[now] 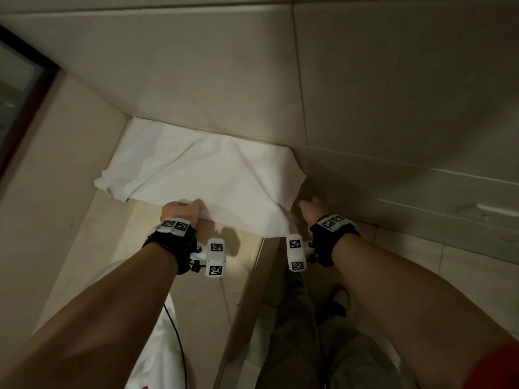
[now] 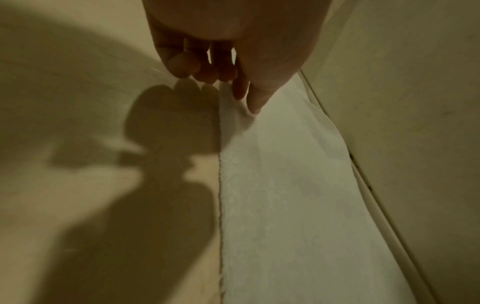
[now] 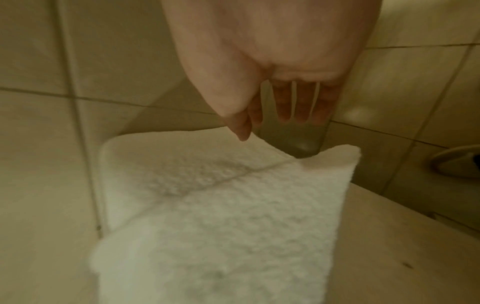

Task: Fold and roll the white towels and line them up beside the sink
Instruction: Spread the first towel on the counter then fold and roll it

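**Towel spread at the wall, both hands at its near edge**

The towel (image 1: pixel 202 175) lies flat in the middle of the head view on the beige counter (image 1: pixel 196 290), pushed into the corner where the tiled wall (image 1: pixel 252 80) meets the side panel. Its long axis runs left to right across the frame, and its far edge sits against the wall.

We see our left hand (image 1: pixel 179 211) at the left part of the near edge, knuckles curled. In the left wrist view the thumb and forefinger of that hand (image 2: pixel 233 41) pinch the towel (image 2: pixel 285 195) at its hem, the other fingers tucked.

Our right hand (image 1: pixel 309 207) is at the lower right corner, where the cloth hangs past the counter edge. It is blurred there. The right wrist view shows this hand (image 3: pixel 272 61) with fingers straight and slack, just above the towel (image 3: pixel 221 216), gripping nothing.

So the cloth lies ahead of both hands, towards the top of the frame. We judge the next fold carries the near edge away from us, and the right hand must first take its corner.
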### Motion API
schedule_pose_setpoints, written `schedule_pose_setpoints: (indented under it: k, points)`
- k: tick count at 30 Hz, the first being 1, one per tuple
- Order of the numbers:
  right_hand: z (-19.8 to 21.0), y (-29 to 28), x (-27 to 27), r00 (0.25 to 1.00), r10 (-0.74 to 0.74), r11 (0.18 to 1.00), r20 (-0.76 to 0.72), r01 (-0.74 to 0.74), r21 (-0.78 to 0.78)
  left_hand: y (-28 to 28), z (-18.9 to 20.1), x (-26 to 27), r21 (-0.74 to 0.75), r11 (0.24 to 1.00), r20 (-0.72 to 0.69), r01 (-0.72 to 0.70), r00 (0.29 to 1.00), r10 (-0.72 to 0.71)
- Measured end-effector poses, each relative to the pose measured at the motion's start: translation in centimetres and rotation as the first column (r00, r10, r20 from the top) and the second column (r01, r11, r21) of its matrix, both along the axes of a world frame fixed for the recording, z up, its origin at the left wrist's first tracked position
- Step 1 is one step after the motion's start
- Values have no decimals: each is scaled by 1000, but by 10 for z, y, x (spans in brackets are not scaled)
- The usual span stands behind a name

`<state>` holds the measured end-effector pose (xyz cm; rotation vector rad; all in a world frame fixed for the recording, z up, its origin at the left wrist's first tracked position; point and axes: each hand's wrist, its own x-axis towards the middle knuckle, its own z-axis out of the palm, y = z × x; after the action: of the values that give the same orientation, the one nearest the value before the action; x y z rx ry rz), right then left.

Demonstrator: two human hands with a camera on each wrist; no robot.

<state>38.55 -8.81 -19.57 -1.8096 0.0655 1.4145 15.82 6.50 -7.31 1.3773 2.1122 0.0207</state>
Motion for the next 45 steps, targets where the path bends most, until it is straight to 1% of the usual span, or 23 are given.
schedule_pose_setpoints:
  k: [3, 6, 9, 13, 16, 21, 25, 27, 30, 37, 39, 42, 44, 45]
  points:
    - [23, 17, 1, 994, -110, 977, -20, 112, 181, -14, 5, 10, -53, 996, 20, 75, 997, -74]
    - [41, 30, 0, 994, -97, 964, 43, 83, 254, -29, 7, 21, -64, 989, 67, 136, 989, -132]
    - [46, 37, -3, 993, -60, 961, 99, 31, 276, -43, 5, 35, -88, 969, 79, 230, 971, -224]
    - [42, 42, -5, 984, -50, 970, 172, 7, 244, -58, 0, 55, -104, 937, 69, 332, 943, -327]
    - [43, 43, -4, 979, -11, 976, 201, -33, 215, -61, 0, 61, -98, 899, 9, 427, 904, -428]
    - [48, 49, 0, 968, 60, 980, 245, -104, 172, -63, -5, 60, -106, 847, -57, 521, 847, -529]
    - [51, 49, 3, 963, 85, 975, 254, -133, 179, -61, -6, 56, -128, 826, -62, 549, 827, -559]
    - [51, 50, 4, 960, 91, 973, 264, -142, 180, -59, -3, 51, -170, 814, -45, 556, 821, -570]
    - [53, 50, 4, 955, 91, 978, 283, -139, 156, -55, -1, 43, -238, 808, -12, 540, 830, -558]
    - [54, 45, 3, 959, 68, 981, 275, -114, 155, -50, 5, 44, -271, 749, -9, 604, 777, -629]
    - [56, 37, 1, 972, 51, 980, 230, -93, 177, -50, 3, 45, -208, 771, -55, 601, 780, -623]
    - [51, 22, -3, 986, 41, 985, 164, -67, 156, -47, 2, 48, -16, 819, -82, 573, 816, -572]
    - [45, 12, -9, 993, 82, 987, 88, -94, 131, -48, -3, 54, 91, 814, -75, 574, 819, -569]
    - [42, 9, -14, 992, 129, 982, 14, -130, 137, -49, -6, 58, 117, 795, -111, 595, 804, -584]
